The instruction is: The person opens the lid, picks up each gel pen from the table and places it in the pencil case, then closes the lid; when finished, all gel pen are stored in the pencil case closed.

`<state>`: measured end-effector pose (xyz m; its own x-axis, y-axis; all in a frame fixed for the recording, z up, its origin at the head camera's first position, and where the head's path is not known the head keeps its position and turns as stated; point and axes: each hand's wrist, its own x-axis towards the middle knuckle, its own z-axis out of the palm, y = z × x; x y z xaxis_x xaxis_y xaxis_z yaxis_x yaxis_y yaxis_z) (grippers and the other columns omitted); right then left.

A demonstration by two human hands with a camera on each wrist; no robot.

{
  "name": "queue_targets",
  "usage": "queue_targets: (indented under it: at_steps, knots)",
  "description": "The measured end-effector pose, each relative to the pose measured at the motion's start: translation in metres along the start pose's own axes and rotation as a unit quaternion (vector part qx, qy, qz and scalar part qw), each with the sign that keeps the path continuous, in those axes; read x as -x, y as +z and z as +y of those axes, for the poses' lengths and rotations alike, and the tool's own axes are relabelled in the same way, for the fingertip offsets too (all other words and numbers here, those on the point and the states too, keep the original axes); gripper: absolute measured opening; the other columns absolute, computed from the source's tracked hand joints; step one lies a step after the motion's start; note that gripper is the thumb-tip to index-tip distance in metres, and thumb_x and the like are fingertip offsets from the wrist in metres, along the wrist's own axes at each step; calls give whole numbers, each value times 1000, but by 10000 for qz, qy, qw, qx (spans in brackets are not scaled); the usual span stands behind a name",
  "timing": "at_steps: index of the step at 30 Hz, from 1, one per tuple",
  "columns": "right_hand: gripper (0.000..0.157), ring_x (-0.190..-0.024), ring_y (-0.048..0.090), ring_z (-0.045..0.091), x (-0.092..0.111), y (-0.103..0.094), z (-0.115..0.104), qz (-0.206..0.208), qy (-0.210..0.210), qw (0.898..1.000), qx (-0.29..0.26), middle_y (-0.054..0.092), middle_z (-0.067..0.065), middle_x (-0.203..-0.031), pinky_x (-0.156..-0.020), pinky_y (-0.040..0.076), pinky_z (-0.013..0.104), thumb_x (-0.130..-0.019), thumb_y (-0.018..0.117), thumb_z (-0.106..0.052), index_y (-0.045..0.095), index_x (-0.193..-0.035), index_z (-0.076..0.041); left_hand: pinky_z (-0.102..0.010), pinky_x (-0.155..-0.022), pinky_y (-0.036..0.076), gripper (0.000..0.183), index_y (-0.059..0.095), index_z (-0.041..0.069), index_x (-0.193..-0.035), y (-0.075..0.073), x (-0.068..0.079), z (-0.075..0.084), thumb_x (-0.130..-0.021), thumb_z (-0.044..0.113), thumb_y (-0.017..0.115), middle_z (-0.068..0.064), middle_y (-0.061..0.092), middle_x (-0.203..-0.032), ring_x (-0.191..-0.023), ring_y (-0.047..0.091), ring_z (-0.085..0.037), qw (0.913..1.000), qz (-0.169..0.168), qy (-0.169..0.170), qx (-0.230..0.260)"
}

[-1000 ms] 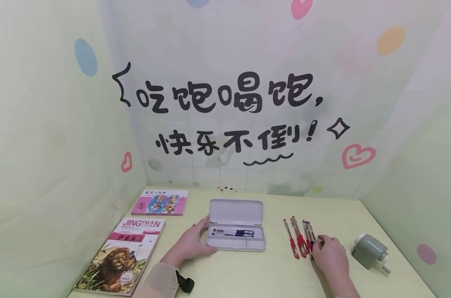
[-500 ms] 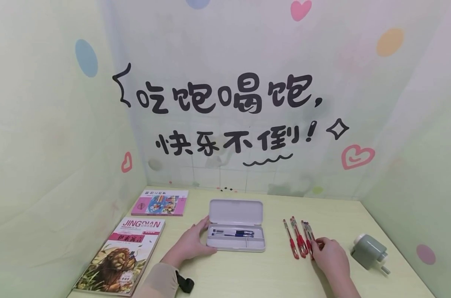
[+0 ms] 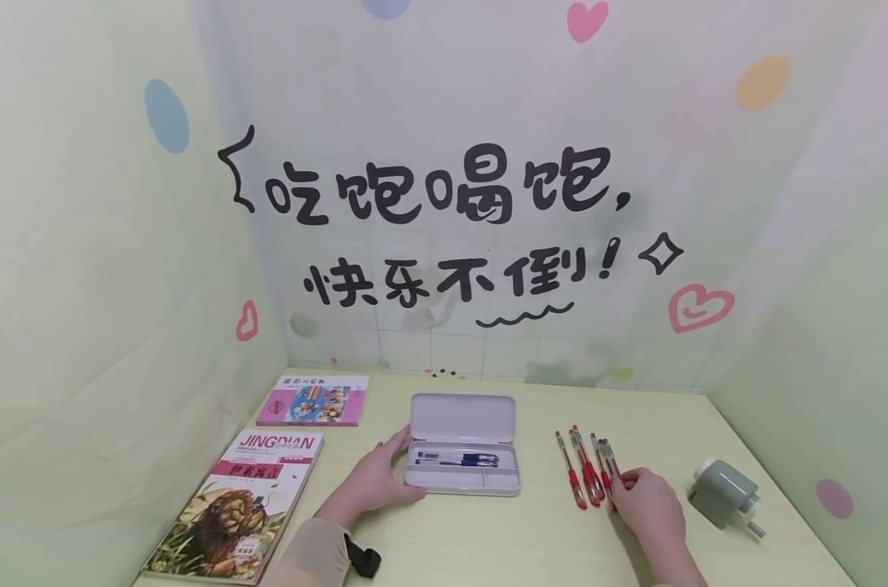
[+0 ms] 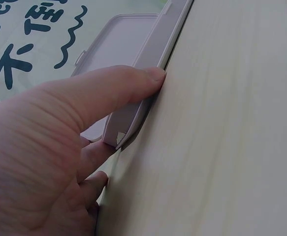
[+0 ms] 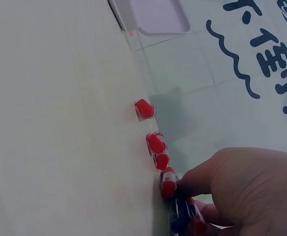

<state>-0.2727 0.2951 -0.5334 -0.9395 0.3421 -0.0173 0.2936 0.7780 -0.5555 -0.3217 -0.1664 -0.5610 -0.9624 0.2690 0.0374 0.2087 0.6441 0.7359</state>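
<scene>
A pale lilac pencil case [image 3: 464,418] lies with its lid raised, and blue pens [image 3: 480,461] rest in its back compartment. My left hand [image 3: 377,479] grips the case's left end, thumb along the front edge and fingers round the far side, as the left wrist view [image 4: 49,113] shows. To the right, several red gel pens [image 3: 592,481] lie side by side on the table. My right hand [image 3: 651,507] pinches at the rightmost pens of this group. In the right wrist view, a blue pen [image 5: 177,216] and red-ended pens sit between thumb and fingers, partly hidden.
A grey-green pencil sharpener [image 3: 722,493] with a crank lies right of my right hand. At the left are a lion-cover book [image 3: 231,505] and a smaller pink book [image 3: 311,401]. Printed fabric walls [image 3: 444,342] enclose the table's back and sides.
My right fingers have shifted slightly at the rightmost pens, and less blue shows beside them in the head view. My left hand and the pencil case stay in place.
</scene>
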Motion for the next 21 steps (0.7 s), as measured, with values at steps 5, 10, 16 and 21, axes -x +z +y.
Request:
queue_targets:
  at_steps: [5,10,16,21]
  knots:
    - [37,-88,70,31,2,-2,1,104,5,9998,-197,75,20,-99,-66,51,36,-102,62,-24,69,-117,8,-74,-137,20,128,30,20,-176,-1,1,1,-73,44,101,-4,56,-169,-165,30,-56,10000,-2,-8,46]
    - [38,-90,70,31,1,0,1,241,-90,9994,-240,74,19,-101,-65,50,36,-103,62,-26,69,-121,7,-74,-137,20,128,29,20,-176,-2,1,2,-72,45,101,-3,56,-169,-165,30,-55,10000,-5,-1,14]
    - [35,-89,69,27,-3,8,-12,369,-542,9978,-124,75,19,-106,-67,54,38,-105,64,-23,71,-126,4,-70,-139,19,129,28,19,-176,-1,-1,2,-73,45,101,-2,57,-169,-166,31,-52,10000,-37,48,-28]
    - [30,-94,69,30,4,16,-36,525,-1089,9924,-222,75,20,-111,-76,61,48,-105,68,-19,73,-127,1,-70,-139,18,129,28,20,-176,-1,0,1,-73,45,100,-2,56,-169,-166,30,-52,10000,-60,5,9]
